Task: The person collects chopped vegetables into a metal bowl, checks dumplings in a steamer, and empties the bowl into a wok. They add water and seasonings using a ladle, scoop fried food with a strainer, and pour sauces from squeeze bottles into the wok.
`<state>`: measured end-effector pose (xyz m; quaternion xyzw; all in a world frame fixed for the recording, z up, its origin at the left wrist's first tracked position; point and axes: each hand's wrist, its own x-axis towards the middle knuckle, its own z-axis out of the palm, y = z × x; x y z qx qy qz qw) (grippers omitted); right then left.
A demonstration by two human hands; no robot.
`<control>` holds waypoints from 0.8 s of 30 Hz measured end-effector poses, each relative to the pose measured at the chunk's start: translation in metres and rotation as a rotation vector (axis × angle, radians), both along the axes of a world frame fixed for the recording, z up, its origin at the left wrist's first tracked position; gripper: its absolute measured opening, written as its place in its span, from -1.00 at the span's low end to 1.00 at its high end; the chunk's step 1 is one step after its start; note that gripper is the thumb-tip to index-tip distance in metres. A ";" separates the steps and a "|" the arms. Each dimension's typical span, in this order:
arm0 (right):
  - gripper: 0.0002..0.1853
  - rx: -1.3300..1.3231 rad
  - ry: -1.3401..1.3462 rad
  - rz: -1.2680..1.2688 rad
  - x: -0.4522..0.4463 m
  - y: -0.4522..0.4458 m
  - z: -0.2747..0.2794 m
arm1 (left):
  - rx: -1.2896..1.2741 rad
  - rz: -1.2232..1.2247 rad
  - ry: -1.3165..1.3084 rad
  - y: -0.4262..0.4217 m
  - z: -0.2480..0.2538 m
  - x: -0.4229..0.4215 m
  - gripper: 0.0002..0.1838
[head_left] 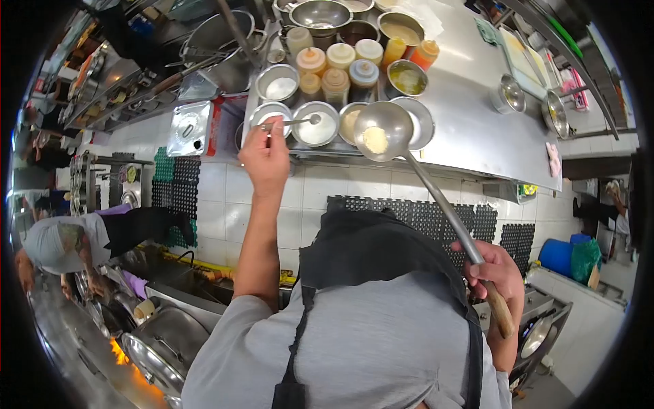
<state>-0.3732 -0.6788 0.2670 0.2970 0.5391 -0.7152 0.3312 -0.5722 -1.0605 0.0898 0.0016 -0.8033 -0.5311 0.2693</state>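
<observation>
My left hand (266, 157) pinches a small metal spoon (293, 123), its tip over a steel bowl of white granules (318, 142). My right hand (496, 273) is wrapped round the wooden-ended handle of a large ladle (441, 201). A little pale yellow powder (375, 140) lies in the ladle's bowl. Behind the ladle, a bowl of tan powder (351, 123) and another steel bowl (426, 129) are partly hidden. Under my left hand sits one more steel bowl (272, 109), its contents mostly covered.
Several squeeze bottles (336, 85) stand behind the bowls on the steel counter (470, 123). A bowl of greenish liquid (407, 78) is beside them. At lower left, a person (68, 242) leans over pans near a flame (119, 351). Black rubber mats (501, 221) cover parts of the floor.
</observation>
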 end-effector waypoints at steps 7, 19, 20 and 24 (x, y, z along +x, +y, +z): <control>-0.39 0.075 0.023 0.000 0.000 -0.002 0.003 | -0.016 0.001 -0.083 -0.001 -0.025 -0.001 -0.86; -0.39 0.106 0.042 -0.005 0.006 0.000 0.001 | 0.491 0.091 -0.386 -0.023 -0.063 -0.009 -0.74; -0.39 0.108 0.041 -0.005 0.006 0.000 0.000 | 0.549 0.098 -0.400 -0.024 -0.061 -0.009 -0.74; -0.40 0.123 0.041 -0.001 0.004 -0.001 0.000 | 0.609 0.148 -0.361 -0.030 -0.041 -0.003 -0.75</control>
